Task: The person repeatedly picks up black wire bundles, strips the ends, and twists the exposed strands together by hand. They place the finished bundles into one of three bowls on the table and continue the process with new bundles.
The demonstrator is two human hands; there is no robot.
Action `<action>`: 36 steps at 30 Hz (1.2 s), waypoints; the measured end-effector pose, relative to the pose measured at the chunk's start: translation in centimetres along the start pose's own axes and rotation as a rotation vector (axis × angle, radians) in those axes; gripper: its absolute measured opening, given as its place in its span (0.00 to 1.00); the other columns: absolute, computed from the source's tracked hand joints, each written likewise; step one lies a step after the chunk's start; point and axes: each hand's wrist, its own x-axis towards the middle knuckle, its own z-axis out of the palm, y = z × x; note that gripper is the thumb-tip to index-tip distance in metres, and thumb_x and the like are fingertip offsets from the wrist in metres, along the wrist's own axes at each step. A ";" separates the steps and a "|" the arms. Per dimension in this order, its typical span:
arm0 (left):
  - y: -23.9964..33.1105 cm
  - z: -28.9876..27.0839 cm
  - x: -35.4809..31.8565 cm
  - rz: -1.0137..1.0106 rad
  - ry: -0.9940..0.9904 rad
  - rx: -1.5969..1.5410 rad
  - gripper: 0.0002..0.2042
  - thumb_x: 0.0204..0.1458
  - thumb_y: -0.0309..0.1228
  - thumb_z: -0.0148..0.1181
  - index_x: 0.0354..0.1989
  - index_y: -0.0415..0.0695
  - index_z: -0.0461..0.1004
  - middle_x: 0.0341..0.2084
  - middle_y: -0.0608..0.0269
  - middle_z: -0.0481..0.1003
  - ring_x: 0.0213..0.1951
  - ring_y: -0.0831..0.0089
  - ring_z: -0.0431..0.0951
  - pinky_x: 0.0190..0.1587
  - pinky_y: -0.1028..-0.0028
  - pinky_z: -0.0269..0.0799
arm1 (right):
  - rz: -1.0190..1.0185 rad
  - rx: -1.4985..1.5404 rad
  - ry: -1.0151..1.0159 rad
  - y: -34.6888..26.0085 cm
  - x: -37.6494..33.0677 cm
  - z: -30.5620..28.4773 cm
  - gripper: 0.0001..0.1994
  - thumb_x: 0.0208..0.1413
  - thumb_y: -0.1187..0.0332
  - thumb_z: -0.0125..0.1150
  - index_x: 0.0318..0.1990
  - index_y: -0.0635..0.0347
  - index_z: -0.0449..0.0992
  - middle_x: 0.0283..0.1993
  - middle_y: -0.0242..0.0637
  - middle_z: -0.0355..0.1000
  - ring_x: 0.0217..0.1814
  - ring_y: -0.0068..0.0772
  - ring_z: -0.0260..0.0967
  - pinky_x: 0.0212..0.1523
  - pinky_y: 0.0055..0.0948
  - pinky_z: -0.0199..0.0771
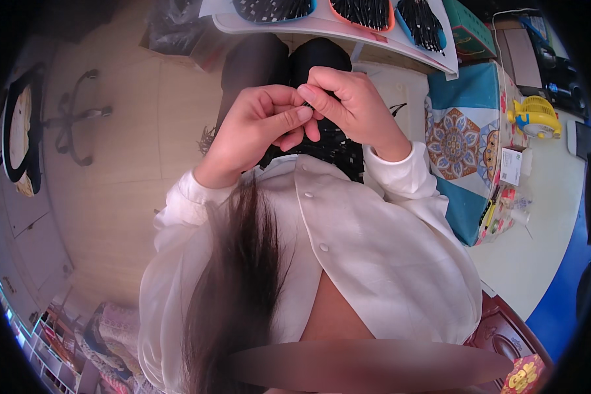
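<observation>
My left hand (259,121) and my right hand (351,105) meet above my lap, fingertips touching. Thumb and fingers are pinched together on both. A small dark bit shows between the fingertips, too covered to name. Under the hands, across my lap, lies a pile of thin black cables (335,148) with small pale ends; the hands hide part of it.
Ahead is a white table (269,26) with black cables in a blue tray (314,8), an orange-rimmed tray (393,20) and another blue tray (407,33). On the right are a patterned cloth (456,141) and a yellow fan (538,118). A wheeled chair base (69,118) stands left.
</observation>
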 end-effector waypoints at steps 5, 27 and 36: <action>0.0 0.2 -0.1 -0.052 0.031 0.057 0.08 0.60 0.26 0.52 0.38 0.33 0.74 0.26 0.56 0.78 0.21 0.79 0.74 0.23 0.84 0.65 | -0.059 -0.109 -0.036 0.5 0.0 -0.1 0.15 0.61 0.64 0.54 0.24 0.62 0.64 0.20 0.42 0.65 0.21 0.43 0.64 0.23 0.34 0.62; -0.2 -1.0 -1.1 -0.044 0.138 -0.087 0.07 0.57 0.25 0.57 0.31 0.34 0.77 0.16 0.65 0.71 0.15 0.86 0.59 0.17 0.84 0.49 | 0.147 -0.044 -0.019 3.2 -0.3 -4.8 0.09 0.59 0.69 0.57 0.45 0.60 0.76 0.31 0.32 0.68 0.32 0.25 0.66 0.33 0.24 0.68; 0.8 -0.9 -1.2 -0.155 0.061 -0.049 0.07 0.55 0.25 0.59 0.31 0.34 0.78 0.16 0.65 0.72 0.18 0.86 0.66 0.18 0.85 0.53 | -0.573 -0.481 -0.027 -0.5 0.2 -3.1 0.18 0.39 0.71 0.71 0.42 0.62 0.78 0.37 0.37 0.72 0.37 0.38 0.71 0.36 0.32 0.73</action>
